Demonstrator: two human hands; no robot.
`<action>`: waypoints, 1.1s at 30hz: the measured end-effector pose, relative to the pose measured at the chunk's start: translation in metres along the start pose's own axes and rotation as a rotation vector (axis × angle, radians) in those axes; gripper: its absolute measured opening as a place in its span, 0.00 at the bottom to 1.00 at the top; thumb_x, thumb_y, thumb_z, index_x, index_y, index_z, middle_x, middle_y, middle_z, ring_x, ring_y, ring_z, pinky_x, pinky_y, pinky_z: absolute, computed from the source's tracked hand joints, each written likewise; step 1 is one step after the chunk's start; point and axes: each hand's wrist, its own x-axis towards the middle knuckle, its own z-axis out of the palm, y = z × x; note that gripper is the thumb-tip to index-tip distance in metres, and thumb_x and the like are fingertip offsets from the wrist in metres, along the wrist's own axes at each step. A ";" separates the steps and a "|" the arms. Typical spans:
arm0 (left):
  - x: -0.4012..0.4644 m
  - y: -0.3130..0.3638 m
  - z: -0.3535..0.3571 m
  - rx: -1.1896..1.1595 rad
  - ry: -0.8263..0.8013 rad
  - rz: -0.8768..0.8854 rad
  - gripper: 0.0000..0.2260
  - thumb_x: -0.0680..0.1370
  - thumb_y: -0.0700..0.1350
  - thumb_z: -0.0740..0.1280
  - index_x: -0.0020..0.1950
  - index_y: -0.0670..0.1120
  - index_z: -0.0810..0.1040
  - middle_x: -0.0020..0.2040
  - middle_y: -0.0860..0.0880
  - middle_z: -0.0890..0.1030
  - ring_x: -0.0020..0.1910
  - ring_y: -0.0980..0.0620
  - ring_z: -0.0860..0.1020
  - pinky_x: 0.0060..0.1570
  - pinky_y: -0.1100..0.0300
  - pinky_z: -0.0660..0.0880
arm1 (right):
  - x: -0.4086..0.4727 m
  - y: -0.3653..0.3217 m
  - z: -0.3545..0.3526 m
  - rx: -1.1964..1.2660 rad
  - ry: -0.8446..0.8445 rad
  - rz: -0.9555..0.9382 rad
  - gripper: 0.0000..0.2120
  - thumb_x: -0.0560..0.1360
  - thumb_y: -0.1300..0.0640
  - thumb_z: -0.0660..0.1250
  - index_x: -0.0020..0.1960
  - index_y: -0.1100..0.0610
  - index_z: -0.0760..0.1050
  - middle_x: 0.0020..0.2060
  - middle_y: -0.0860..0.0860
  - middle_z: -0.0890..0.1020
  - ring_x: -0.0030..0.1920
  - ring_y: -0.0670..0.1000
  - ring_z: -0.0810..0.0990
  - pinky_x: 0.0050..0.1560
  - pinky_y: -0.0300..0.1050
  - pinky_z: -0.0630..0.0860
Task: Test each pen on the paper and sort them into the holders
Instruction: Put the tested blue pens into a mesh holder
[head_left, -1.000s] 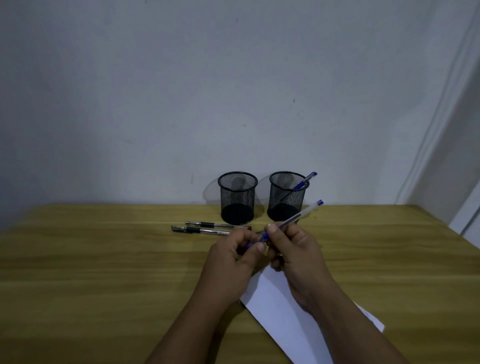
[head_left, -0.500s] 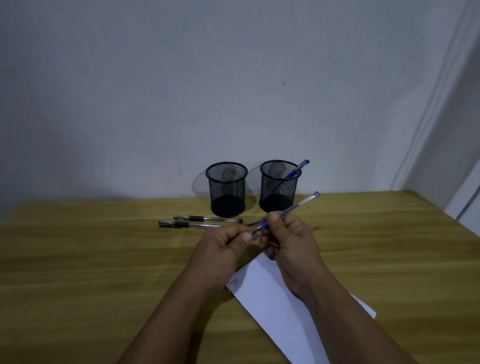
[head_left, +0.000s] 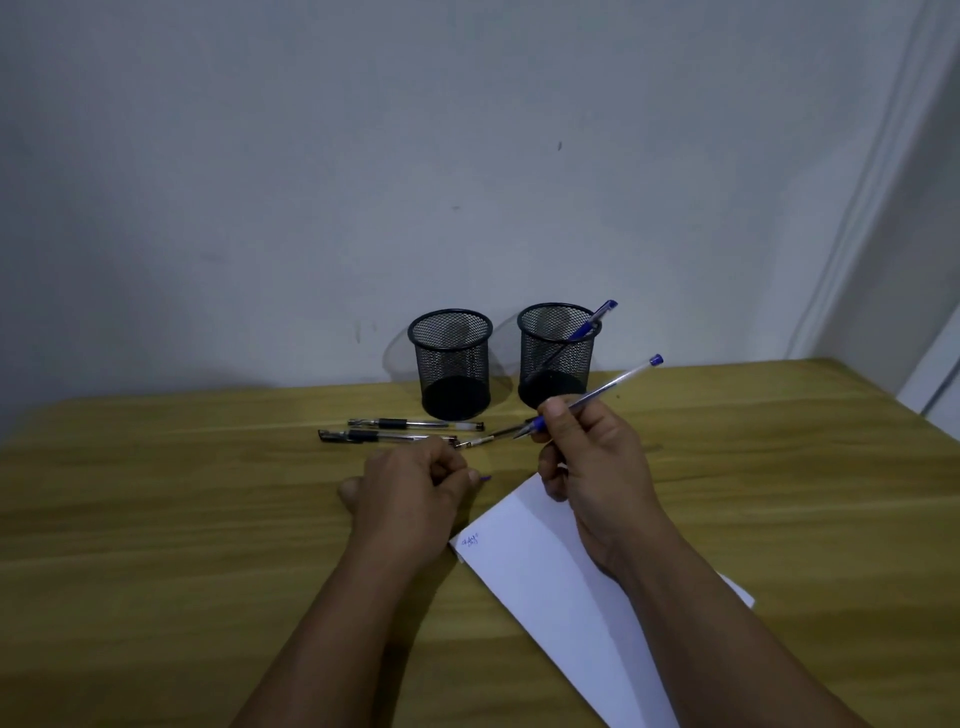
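— Paper (head_left: 561, 587) lay nearest you, didn't it, by the tabletop's (head_left: 156, 545) near edge?

— Yes, a white sheet set at a slant right of the middle, running out of view at the near edge. A small blue scribble (head_left: 470, 541) marked its left corner, and your right forearm crossed over it.

— And my left hand (head_left: 415, 488)?

— Your left hand rested on the wood just left of the sheet, fingers curled together into a loose fist. A small blue tip (head_left: 485, 477), possibly a cap, poked out by your fingertips; I could not tell for sure.

— My right hand (head_left: 587, 457)?

— It hovered above the sheet's far corner, thumb and fingers pinched on the blue pen (head_left: 597, 396) near its writing end. The nib pointed left and the blue end rose toward the right.

— Beyond that?

— Two black pens (head_left: 387, 431) lay side by side, lengthwise left to right, and a third dark pen (head_left: 493, 439) slanted just past your knuckles. Toward the far edge stood two black mesh holders: the left holder (head_left: 451, 364) looked empty, and the right holder (head_left: 557, 353) had one blue pen (head_left: 592, 322) leaning on its right rim.
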 end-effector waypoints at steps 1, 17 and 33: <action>0.001 0.000 0.001 0.028 0.004 0.000 0.07 0.74 0.58 0.70 0.41 0.57 0.81 0.41 0.62 0.76 0.55 0.53 0.73 0.50 0.53 0.58 | 0.000 0.000 -0.001 -0.012 0.002 0.001 0.07 0.80 0.57 0.65 0.44 0.54 0.77 0.31 0.50 0.77 0.27 0.48 0.69 0.25 0.40 0.64; -0.066 -0.011 -0.022 0.035 -0.148 0.203 0.21 0.74 0.66 0.63 0.65 0.60 0.74 0.60 0.61 0.70 0.64 0.57 0.66 0.60 0.52 0.60 | -0.003 -0.002 0.003 -0.211 -0.078 0.028 0.04 0.78 0.59 0.68 0.44 0.56 0.78 0.33 0.55 0.78 0.30 0.50 0.73 0.30 0.44 0.71; -0.081 -0.019 -0.022 0.149 -0.219 0.236 0.38 0.68 0.72 0.64 0.74 0.57 0.66 0.77 0.53 0.62 0.78 0.53 0.55 0.76 0.48 0.46 | -0.059 -0.007 0.012 -0.520 -0.098 -0.054 0.04 0.74 0.59 0.72 0.40 0.55 0.81 0.31 0.49 0.83 0.32 0.46 0.80 0.34 0.40 0.75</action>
